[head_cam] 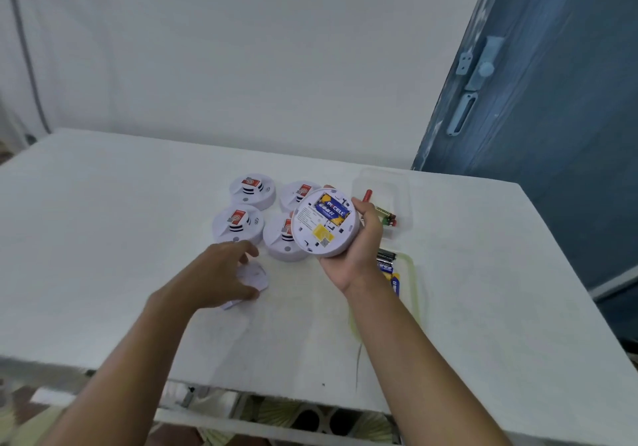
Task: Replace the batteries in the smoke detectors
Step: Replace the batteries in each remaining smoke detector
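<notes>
Above the desk (103, 238), the right hand (355, 248) had its fingers curled round a detector (322, 224), back up, battery (333, 209) showing. The left hand (214, 273) lay over a loose cover (257, 274) on the desk beside four more detectors (252, 191); whether its fingers gripped the cover was unclear.

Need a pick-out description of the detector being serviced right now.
On the white table, a cluster of round white smoke detectors sits mid-table. At its right edge the right hand holds one up. Alone among them, this held detector shows its back, with a blue-and-yellow battery exposed.
</notes>
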Demonstrator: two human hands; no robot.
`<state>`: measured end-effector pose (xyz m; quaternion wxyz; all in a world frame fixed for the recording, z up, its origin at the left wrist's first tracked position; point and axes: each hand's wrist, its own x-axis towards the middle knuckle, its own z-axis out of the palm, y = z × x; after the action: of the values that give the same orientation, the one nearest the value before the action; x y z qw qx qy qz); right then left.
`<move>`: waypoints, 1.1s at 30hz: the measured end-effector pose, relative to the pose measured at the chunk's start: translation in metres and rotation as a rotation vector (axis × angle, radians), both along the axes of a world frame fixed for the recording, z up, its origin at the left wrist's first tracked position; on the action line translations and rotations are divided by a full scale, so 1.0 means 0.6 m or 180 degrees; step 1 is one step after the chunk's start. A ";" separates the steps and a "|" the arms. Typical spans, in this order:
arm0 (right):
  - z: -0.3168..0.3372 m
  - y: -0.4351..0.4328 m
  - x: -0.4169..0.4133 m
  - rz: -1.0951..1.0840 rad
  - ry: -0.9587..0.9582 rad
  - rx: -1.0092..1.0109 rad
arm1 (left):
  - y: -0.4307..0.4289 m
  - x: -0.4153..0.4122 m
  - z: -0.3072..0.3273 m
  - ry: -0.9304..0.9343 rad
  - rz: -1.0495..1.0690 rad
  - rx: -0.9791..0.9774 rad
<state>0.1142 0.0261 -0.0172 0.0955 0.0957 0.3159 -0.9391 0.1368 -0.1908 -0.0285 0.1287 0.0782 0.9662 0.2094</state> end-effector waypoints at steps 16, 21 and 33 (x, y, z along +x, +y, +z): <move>-0.009 -0.004 0.020 0.0039 0.0051 -0.0158 | 0.031 0.008 0.043 0.0716 0.0806 0.1475; 0.005 0.005 0.028 0.0050 0.0046 -0.0269 | 0.074 0.002 0.068 0.0907 0.1051 0.2674; 0.014 0.021 0.034 -0.0002 0.0170 -0.0182 | 0.134 0.009 0.098 0.0617 0.0599 0.3053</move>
<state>0.1346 0.0389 -0.0089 0.0894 0.0678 0.2913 -0.9500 0.1421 -0.1106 0.0300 -0.0316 0.0602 0.7714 0.6327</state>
